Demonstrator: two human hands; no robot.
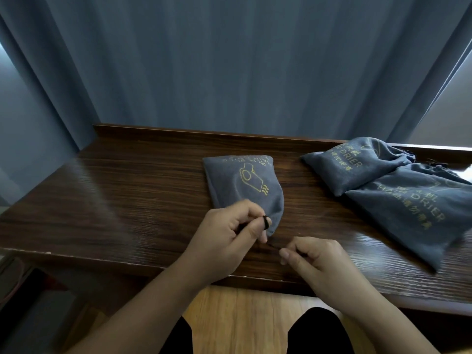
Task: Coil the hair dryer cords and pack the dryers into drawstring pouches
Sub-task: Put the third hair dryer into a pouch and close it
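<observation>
Fingers [258, 232] of the left hand [224, 241] were pinched on the drawstring [273, 246], looped round one finger; the right hand [314, 259] pinched its other end. The pouch [245, 185] lay just beyond on the table [127, 190]. Uneven pulling could drag the pouch or leave its mouth slack.

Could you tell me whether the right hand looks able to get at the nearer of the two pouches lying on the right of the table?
Probably yes: bare table lies between the right hand and the nearer pouch, but it is pinching the drawstring.
</observation>
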